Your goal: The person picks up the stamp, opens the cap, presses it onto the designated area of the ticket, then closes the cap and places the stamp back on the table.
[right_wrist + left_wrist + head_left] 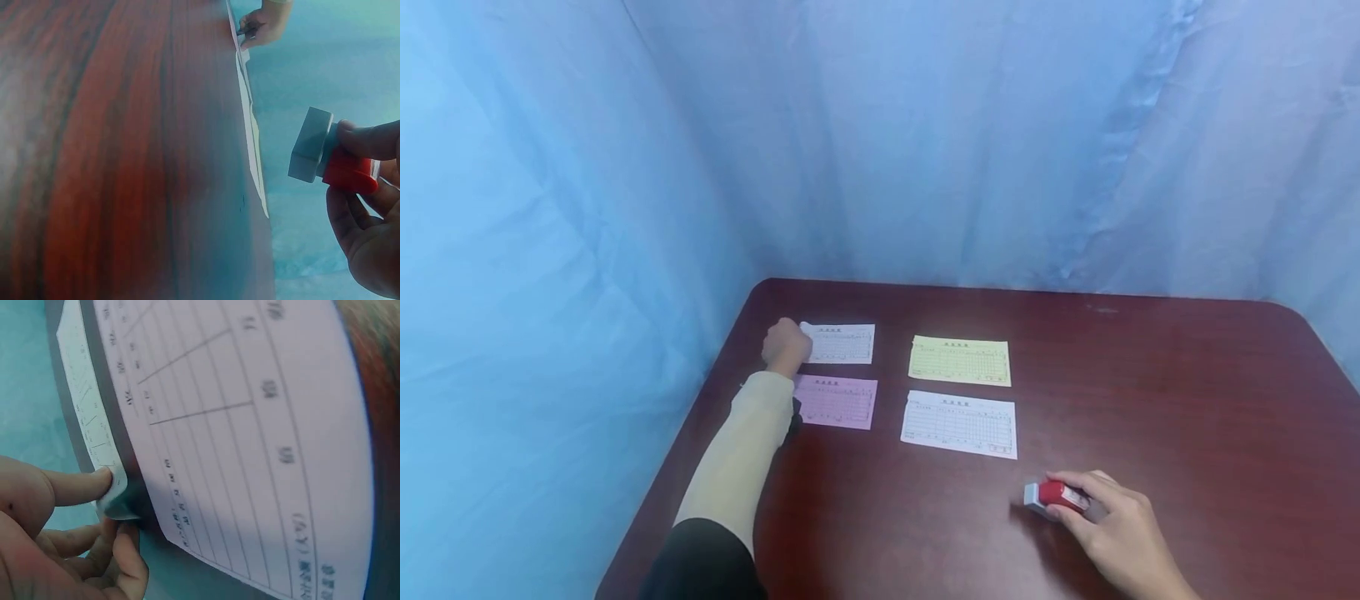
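Note:
At the far left of the table, my left hand (786, 344) pinches the left end of a white printed form (842, 344). In the left wrist view, that form (94, 434) bends up between thumb and fingers. Just nearer lies a pink form (838, 403), partly covered by the left forearm. Near the front right, my right hand (1123, 529) holds a red self-inking stamp (1052, 493) between thumb and fingers. A pale grey cap (310, 147) covers the stamp's end, which points left in the head view. The stamp is held above the tabletop.
A yellow form (960, 362) and another white form (958, 425) lie flat near the middle of the dark red-brown table (1187, 400). Blue curtains (925, 150) hang behind the table and at its left side.

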Motion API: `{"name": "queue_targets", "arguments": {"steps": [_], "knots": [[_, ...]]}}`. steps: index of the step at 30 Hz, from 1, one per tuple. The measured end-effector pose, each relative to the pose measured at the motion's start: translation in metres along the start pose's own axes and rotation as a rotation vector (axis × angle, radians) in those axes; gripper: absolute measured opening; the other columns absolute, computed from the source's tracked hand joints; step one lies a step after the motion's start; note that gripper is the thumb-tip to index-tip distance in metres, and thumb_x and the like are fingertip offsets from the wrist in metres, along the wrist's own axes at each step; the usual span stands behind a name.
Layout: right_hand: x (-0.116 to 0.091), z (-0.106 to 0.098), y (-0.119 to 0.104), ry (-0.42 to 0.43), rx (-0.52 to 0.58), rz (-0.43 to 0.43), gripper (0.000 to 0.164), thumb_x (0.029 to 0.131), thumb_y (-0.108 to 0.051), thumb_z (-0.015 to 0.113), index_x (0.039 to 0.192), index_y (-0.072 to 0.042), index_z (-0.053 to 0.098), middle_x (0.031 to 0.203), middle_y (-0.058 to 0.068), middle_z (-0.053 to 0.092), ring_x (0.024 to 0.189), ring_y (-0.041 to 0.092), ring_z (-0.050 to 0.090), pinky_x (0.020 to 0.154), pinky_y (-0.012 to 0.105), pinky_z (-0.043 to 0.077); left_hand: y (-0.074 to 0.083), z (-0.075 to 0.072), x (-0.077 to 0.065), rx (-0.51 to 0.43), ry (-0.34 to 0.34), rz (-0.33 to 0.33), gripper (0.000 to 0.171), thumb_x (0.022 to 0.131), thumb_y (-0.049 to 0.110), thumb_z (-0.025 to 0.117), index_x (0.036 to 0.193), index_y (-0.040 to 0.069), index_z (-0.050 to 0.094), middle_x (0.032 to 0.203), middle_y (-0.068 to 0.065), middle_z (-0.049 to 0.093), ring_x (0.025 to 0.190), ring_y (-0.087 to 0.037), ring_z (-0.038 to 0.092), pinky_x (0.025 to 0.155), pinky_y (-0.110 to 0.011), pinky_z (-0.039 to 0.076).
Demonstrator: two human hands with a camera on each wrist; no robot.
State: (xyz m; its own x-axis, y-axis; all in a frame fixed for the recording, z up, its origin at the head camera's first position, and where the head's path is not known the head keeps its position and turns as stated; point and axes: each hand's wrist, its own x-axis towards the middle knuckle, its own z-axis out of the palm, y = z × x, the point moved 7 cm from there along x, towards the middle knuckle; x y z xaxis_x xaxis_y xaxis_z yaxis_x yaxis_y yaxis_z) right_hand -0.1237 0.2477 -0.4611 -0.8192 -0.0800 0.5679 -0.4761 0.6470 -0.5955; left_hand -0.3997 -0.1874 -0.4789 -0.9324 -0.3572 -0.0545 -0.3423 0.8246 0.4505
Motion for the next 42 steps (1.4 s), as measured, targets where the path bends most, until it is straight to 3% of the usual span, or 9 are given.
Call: {"name": "queue_targets", "arguments": {"steps": [7,12,17,20,22,27,31,36,42], "knots": [[-0.003,0.002,-0.001,-0.010,-0.007,0.025,0.052,0.057,0.006,0.092,0.101,-0.014,0.076,0.088,-0.010,0.069,0.072,0.000,0.059,0.069,0.008,0.044,-0.016,0.002,0.000,-0.143,-0.065,-0.066,0.023,0.091,0.010,0.063,0.109,-0.005,0.065,0.100,-0.020,0.067,0.086,-0.033,0.064,0.070,-0.039,0.054],[-0.005,0.005,-0.004,-0.011,0.016,0.021,0.051,0.057,0.007,0.092,0.101,-0.012,0.076,0.088,-0.010,0.069,0.073,0.000,0.060,0.069,0.008,0.045,-0.021,0.000,-0.002,-0.199,-0.072,-0.084,0.029,0.088,0.012,0.069,0.112,-0.005,0.065,0.104,-0.020,0.068,0.091,-0.034,0.067,0.079,-0.043,0.057],[-0.003,0.006,-0.006,0.007,0.047,0.006,0.051,0.056,0.008,0.091,0.101,-0.011,0.076,0.087,-0.008,0.069,0.075,0.000,0.060,0.069,0.007,0.045,-0.020,-0.009,-0.001,-0.223,-0.067,-0.061,0.021,0.092,0.013,0.062,0.103,-0.005,0.067,0.095,-0.018,0.068,0.083,-0.030,0.066,0.071,-0.037,0.054],[-0.002,0.007,-0.008,0.001,0.063,-0.003,0.051,0.056,0.008,0.091,0.101,-0.010,0.076,0.088,-0.008,0.069,0.075,0.000,0.060,0.070,0.007,0.045,-0.021,-0.012,-0.002,-0.277,-0.077,-0.066,0.020,0.095,0.013,0.058,0.100,-0.004,0.066,0.092,-0.016,0.066,0.079,-0.026,0.062,0.065,-0.032,0.049],[-0.002,0.009,-0.009,-0.006,0.071,-0.008,0.050,0.057,0.008,0.091,0.101,-0.009,0.076,0.088,-0.008,0.069,0.076,0.000,0.060,0.071,0.007,0.045,-0.022,-0.013,-0.004,-0.347,-0.095,-0.072,0.023,0.098,0.014,0.057,0.108,-0.004,0.066,0.097,-0.016,0.065,0.081,-0.025,0.062,0.065,-0.029,0.050],[0.000,0.011,-0.010,-0.017,0.064,-0.002,0.048,0.058,0.008,0.091,0.100,-0.009,0.076,0.088,-0.009,0.069,0.076,0.000,0.060,0.071,0.007,0.046,-0.025,-0.012,-0.016,-0.617,-0.170,-0.080,0.037,0.102,0.015,0.057,0.134,-0.004,0.058,0.119,-0.019,0.064,0.095,-0.026,0.065,0.070,-0.025,0.056],[0.003,0.013,-0.010,-0.023,0.053,0.008,0.048,0.058,0.007,0.091,0.100,-0.010,0.076,0.088,-0.009,0.069,0.076,0.001,0.060,0.070,0.007,0.046,-0.024,-0.008,-0.026,-0.768,-0.224,-0.091,0.042,0.102,0.016,0.058,0.140,-0.002,0.054,0.125,-0.020,0.062,0.094,-0.024,0.064,0.070,-0.023,0.056],[0.004,0.015,-0.011,-0.022,0.061,0.007,0.048,0.058,0.007,0.091,0.100,-0.009,0.076,0.089,-0.009,0.069,0.076,0.001,0.061,0.070,0.007,0.046,-0.020,-0.001,-0.041,-0.790,-0.257,-0.086,0.044,0.101,0.020,0.060,0.140,0.000,0.055,0.123,-0.018,0.063,0.088,-0.020,0.063,0.068,-0.024,0.054],[0.004,0.015,-0.012,-0.008,0.067,-0.010,0.048,0.058,0.008,0.091,0.100,-0.009,0.076,0.089,-0.008,0.069,0.076,0.000,0.060,0.069,0.008,0.045,-0.010,0.014,-0.070,-0.808,-0.299,-0.033,0.034,0.098,0.017,0.065,0.128,0.001,0.063,0.114,-0.015,0.066,0.085,-0.020,0.063,0.065,-0.027,0.053]]}}
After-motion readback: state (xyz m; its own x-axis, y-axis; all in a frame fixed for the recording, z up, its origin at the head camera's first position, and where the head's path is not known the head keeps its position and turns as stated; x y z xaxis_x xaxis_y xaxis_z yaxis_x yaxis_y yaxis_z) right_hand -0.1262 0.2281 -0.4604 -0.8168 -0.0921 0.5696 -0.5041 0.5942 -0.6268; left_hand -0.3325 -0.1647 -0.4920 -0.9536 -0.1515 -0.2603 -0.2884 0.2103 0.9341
